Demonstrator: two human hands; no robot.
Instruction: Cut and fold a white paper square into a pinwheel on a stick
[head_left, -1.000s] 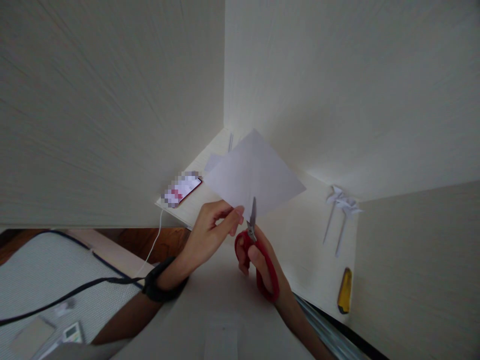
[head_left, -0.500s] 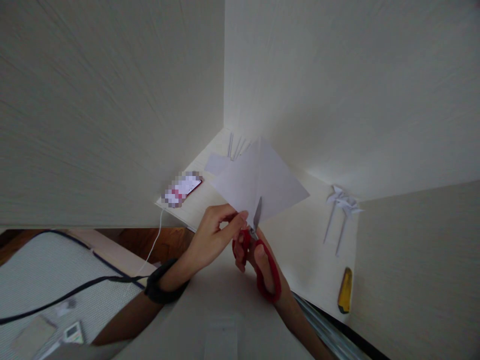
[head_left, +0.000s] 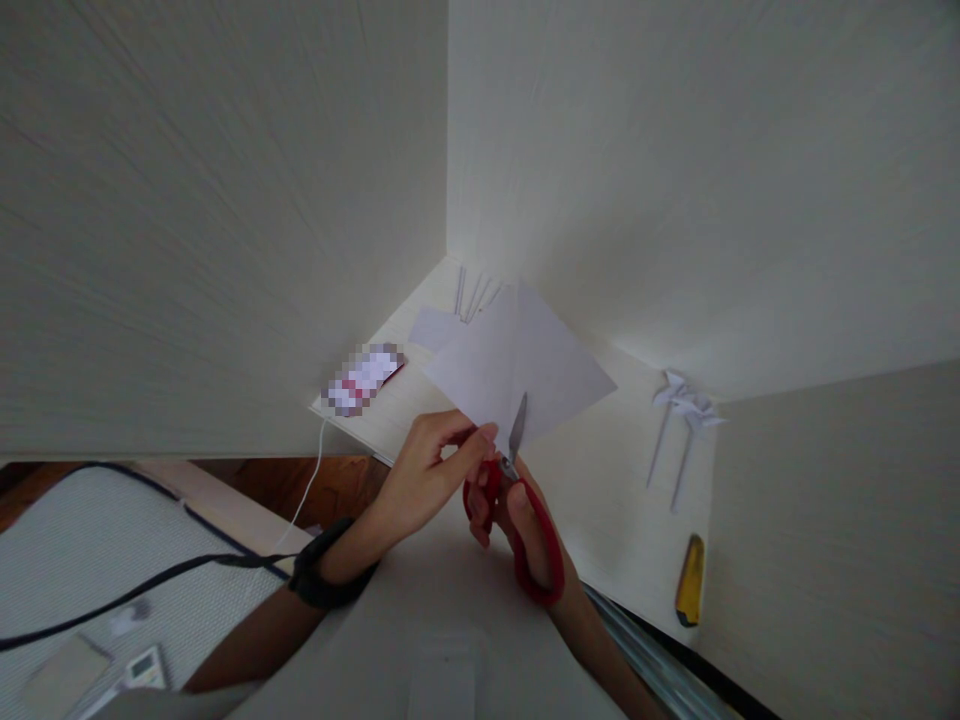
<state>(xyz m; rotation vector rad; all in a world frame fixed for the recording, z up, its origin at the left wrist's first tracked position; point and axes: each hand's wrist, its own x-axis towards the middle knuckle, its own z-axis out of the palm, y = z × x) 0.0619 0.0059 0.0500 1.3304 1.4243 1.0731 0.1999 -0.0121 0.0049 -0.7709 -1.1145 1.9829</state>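
Note:
A square sheet of white paper (head_left: pixel 487 360), creased down its middle, is held up over the white desk with one corner towards me. My left hand (head_left: pixel 439 465) pinches that near corner between thumb and fingers. In my right hand (head_left: pixel 536 525) is a pair of scissors (head_left: pixel 517 425) with red handles; thumb and fingers sit in the loops. Their blades point away from me at the near corner, and one blade lies visibly over the paper near the crease. Whether the other blade is beneath the sheet I cannot tell.
Two paper pinwheels (head_left: pixel 686 410) on sticks lie at the right, beyond a yellow utility knife (head_left: pixel 690 580). Several thin white sticks (head_left: pixel 472 295) and another paper piece (head_left: pixel 431 330) lie at the back. A phone (head_left: pixel 364 380) with a white cable (head_left: pixel 315 470) rests at the left edge.
The visible scissor blade has tilted slightly to the right, and the paper has shifted a little. Both hands keep nearly the same place and hold.

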